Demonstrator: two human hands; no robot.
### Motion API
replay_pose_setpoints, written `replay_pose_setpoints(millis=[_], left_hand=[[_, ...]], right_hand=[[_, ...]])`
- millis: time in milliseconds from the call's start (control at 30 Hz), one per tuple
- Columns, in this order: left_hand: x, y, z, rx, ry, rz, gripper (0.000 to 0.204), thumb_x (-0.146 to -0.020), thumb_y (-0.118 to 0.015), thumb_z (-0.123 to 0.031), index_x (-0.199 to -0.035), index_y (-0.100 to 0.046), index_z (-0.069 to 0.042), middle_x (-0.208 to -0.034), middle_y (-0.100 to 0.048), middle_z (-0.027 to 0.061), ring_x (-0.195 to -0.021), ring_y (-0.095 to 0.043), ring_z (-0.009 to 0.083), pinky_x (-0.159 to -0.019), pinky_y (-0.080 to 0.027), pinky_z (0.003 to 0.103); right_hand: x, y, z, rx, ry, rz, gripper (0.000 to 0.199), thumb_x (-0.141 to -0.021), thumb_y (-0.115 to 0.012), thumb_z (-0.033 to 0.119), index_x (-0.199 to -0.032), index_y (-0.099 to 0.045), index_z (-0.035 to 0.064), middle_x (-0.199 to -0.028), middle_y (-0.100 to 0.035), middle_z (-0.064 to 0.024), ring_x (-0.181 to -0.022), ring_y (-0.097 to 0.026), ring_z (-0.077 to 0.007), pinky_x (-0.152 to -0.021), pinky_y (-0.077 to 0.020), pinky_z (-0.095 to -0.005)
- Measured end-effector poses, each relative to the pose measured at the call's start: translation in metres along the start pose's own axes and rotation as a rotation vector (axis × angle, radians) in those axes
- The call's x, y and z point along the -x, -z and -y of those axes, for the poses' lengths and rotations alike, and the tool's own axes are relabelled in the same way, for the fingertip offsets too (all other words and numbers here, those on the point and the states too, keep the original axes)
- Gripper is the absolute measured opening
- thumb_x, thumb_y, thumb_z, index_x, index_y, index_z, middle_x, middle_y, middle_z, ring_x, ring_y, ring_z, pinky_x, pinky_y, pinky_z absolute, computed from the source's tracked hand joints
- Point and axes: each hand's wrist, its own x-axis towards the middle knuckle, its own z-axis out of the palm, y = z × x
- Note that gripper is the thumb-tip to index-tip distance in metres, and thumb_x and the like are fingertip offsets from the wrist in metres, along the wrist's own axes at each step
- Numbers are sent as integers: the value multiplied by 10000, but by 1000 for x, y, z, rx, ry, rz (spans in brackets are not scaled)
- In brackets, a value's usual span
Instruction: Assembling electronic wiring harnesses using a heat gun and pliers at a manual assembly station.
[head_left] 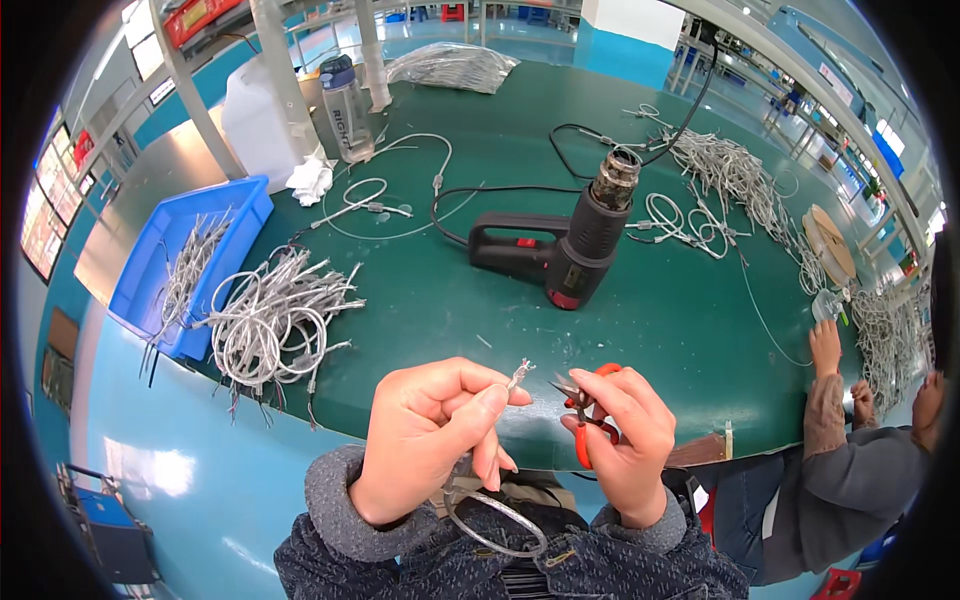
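Between thumb and forefinger, my left hand [435, 425] pinches a grey cable [500, 520] close to its frayed, stripped end. The rest of that cable loops down below the hand, over my lap. My right hand [632, 430] is closed round small red-handled scissors [583, 445]. Their dark, pointed tips face left, a short gap from the frayed wire end. Beyond both hands, a black heat gun [585, 240] stands on the green tabletop [420, 290], its metal nozzle upward.
A tangled bundle of grey cables [280, 315] lies left, beside a blue tray [240, 215] holding more. Further back stand a bottle [345, 110] and a white jug [260, 115]. Cable heaps [725, 175] and a spool [830, 245] are right, where a co-worker's hand [826, 347] works.
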Motion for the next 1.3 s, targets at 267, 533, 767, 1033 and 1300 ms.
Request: replay_pose_setpoints(millis=[267, 533, 767, 1033, 1300], left_hand=[[9, 1, 2, 37, -5, 21, 193, -953, -489, -63, -983, -590, 99, -585, -575, 47, -478, -577, 109, -531, -532, 266], [11, 2, 3, 43, 6, 31, 193, -952, -490, -63, -985, -591, 98, -595, -582, 44, -482, -577, 106, -532, -530, 260], [10, 3, 4, 36, -15, 27, 184, -946, -501, -54, -991, -592, 100, -602, -590, 42, -481, -573, 94, -532, -529, 253], [12, 4, 5, 24, -37, 21, 171, -940, -519, -47, -994, -593, 97, -608, -596, 45, -479, -568, 84, -532, -526, 248], [17, -1, 18, -418, -242, -204, 82, -884, -532, 41, -913, -586, 95, -584, -594, 81, -482, -598, 121, -512, -533, 258]], right_hand=[[1, -5, 10, -2, 21, 7, 486, -596, -669, -159, -1056, -672, -3, -793, -620, -103, -692, -577, -180, -551, -458, -270], [-2, -5, 13, -1, 32, 15, 495, -581, -659, -162, -1051, -676, -6, -778, -619, -107, -700, -592, -195, -555, -471, -278], [-1, -5, 13, 2, 35, 23, 505, -579, -644, -172, -1056, -675, -6, -780, -620, -110, -700, -603, -195, -557, -479, -275], [1, -6, 16, -26, -15, 27, 488, -575, -646, -172, -1036, -671, -14, -784, -621, -112, -695, -601, -185, -552, -479, -271], [9, 7, 19, 28, -69, 22, 460, -572, -668, -154, -1011, -668, -18, -782, -620, -107, -689, -593, -179, -532, -463, -269]])
